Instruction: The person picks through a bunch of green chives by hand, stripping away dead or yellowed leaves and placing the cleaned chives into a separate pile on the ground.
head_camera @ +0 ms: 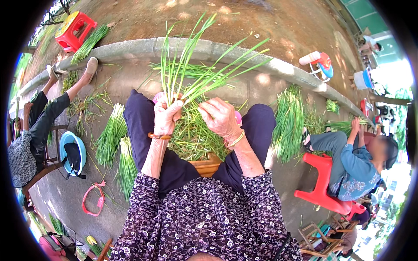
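My left hand (168,115) grips a small bunch of long green leaf stalks (183,71), likely garlic chives. Their leaf tips fan out away from me, above the kerb. My right hand (220,117) hovers just to the right of the bunch, its fingers curled together; whether something thin is pinched in them is hidden. Below both hands, between my knees, lies a tangled heap of green and yellowish trimmings (196,137). Part of a brown wooden seat (204,166) shows between my thighs. Beyond the heap, more loose chives (192,70) rest on the ground by the kerb.
Chive bundles lie left (112,137) and right (289,124) of my legs. A stone kerb (186,44) crosses ahead. Leftward are a blue basin (81,146), a pink strap (85,199) and a seated person (23,156). Another person (356,173) sits right, near a red stool (318,176).
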`<action>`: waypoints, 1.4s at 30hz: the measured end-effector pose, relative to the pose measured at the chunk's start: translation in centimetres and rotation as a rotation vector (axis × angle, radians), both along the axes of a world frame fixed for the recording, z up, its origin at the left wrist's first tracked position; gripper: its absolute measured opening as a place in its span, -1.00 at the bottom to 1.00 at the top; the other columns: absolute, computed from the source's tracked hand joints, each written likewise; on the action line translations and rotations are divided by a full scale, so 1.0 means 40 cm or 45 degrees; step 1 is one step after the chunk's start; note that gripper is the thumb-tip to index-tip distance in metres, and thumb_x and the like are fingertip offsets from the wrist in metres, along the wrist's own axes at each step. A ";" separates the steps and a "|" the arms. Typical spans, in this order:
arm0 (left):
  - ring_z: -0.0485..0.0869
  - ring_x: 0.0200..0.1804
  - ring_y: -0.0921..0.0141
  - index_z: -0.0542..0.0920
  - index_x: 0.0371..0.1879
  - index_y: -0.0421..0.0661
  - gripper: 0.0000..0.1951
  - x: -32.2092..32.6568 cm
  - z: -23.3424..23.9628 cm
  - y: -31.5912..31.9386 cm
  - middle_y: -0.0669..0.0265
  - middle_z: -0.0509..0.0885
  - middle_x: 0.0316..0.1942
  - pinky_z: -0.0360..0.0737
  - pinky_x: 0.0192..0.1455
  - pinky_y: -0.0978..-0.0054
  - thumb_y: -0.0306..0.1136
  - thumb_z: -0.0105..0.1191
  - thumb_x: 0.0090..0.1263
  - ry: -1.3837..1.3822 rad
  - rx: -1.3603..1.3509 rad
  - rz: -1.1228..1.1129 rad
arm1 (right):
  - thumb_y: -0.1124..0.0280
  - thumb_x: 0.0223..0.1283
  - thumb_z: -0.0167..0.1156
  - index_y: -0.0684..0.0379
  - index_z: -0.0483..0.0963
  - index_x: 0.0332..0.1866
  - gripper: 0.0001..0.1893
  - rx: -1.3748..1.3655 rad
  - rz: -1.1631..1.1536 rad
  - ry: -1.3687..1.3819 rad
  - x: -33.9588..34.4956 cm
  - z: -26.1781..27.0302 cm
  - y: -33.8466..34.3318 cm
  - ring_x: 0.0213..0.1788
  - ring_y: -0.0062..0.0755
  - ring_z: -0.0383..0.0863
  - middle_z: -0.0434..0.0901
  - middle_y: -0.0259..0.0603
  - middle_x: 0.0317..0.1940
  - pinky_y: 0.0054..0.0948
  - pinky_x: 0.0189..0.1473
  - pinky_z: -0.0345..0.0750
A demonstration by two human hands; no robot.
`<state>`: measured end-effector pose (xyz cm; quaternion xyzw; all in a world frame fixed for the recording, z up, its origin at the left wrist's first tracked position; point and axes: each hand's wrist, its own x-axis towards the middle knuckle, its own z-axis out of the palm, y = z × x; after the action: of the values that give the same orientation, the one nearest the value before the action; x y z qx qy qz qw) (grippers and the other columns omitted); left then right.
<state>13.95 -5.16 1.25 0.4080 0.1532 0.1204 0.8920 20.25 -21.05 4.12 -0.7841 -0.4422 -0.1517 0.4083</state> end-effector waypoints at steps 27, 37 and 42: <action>0.25 -0.75 0.69 0.52 -0.31 -0.24 -0.79 -0.004 0.007 0.003 0.36 0.56 -0.54 0.14 -0.74 0.78 -0.53 0.17 0.06 0.039 0.030 -0.048 | 0.52 -0.19 0.23 0.22 0.46 -0.49 -0.89 -0.012 -0.001 0.020 -0.003 -0.002 -0.008 -0.55 -0.37 0.48 0.45 -0.29 -0.59 -0.46 -0.55 0.43; 0.24 -0.76 0.70 0.52 -0.32 -0.23 -0.83 -0.003 0.002 -0.001 0.33 0.58 -0.50 0.12 -0.76 0.78 -0.48 0.12 0.12 0.081 -0.069 -0.098 | 0.56 -0.14 0.21 0.24 0.48 -0.43 -0.90 0.130 0.046 0.200 -0.009 0.012 -0.014 -0.54 -0.40 0.49 0.48 -0.25 -0.55 -0.54 -0.55 0.42; 0.24 -0.76 0.70 0.53 -0.33 -0.23 -0.83 -0.002 -0.003 -0.012 0.38 0.56 -0.55 0.12 -0.76 0.79 -0.44 0.13 0.12 0.185 0.048 -0.094 | 0.58 0.04 0.09 0.31 0.45 -0.28 -0.88 0.549 0.149 0.915 -0.014 0.030 -0.022 -0.48 -0.56 0.48 0.52 -0.21 -0.36 -0.64 -0.48 0.42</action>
<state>13.87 -5.62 1.12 0.4376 0.2000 0.0603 0.8745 19.69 -21.95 5.33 -0.6573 -0.2736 0.0657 0.6991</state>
